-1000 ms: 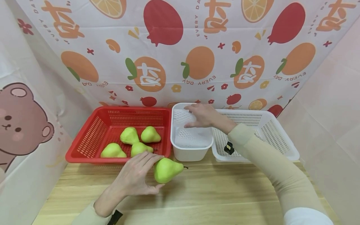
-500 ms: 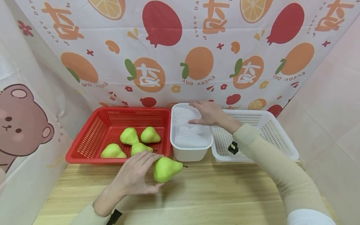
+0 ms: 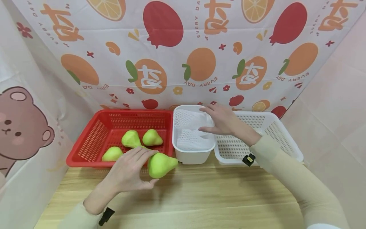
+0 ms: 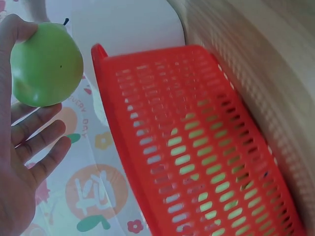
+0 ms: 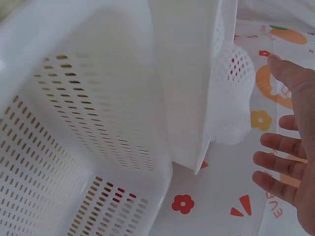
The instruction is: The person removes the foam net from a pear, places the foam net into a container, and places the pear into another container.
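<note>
My left hand pinches a green pear between thumb and fingers, in front of the red basket's right front corner. The stem points right; in the left wrist view the pear shows its rounded bottom. White foam net sleeves lie in the narrow white bin. Over the bin's right side is my right hand, fingers spread and thumb apart. In the right wrist view, a foam net rises above the bin's rim, with a gap to the right hand.
Several green pears lie in the red basket on the left. A white slotted basket stands right of the bin, partly under the right forearm. All three containers line the back of the wooden table, before a fruit-print curtain.
My right hand has moved to the right across the bin, fingers still spread. The left hand has shifted slightly left and toward the basket, still holding the pear.
</note>
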A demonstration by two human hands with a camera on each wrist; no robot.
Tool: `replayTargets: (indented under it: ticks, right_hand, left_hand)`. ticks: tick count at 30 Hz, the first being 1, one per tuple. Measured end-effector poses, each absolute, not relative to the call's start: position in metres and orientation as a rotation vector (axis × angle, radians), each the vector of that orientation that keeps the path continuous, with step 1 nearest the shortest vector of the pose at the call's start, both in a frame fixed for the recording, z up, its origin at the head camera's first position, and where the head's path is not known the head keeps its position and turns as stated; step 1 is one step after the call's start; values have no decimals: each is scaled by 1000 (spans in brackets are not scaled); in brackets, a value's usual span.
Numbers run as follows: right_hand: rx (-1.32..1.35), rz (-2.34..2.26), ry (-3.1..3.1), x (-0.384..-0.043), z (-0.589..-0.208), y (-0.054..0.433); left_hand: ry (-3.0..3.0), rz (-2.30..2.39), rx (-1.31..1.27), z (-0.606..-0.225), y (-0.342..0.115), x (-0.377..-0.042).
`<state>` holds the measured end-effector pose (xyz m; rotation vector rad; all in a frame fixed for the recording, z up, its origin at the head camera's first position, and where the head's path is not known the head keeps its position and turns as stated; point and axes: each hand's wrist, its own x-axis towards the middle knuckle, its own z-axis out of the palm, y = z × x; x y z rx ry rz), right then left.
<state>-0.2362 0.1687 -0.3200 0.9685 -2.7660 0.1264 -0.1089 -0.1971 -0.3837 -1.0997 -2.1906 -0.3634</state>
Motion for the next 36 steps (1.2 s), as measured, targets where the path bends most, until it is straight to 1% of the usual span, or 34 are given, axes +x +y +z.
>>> replayTargets:
  ticks: [12, 17, 22, 36]
  right_hand:
    - [942, 177, -2677, -195, -332, 189]
    - [923, 196, -2613, -179, -341, 196]
    - [921, 200, -2514, -164, -355, 202]
    - [835, 237, -2460, -128, -388, 209]
  left_hand:
    - [-2309, -261, -1076, -367, -216, -129]
    - [-2412, -237, -1023, -362, -223, -136]
    - [-2502, -227, -975, -362, -227, -141]
    - [-2668, -155, -962, -363, -233, -163]
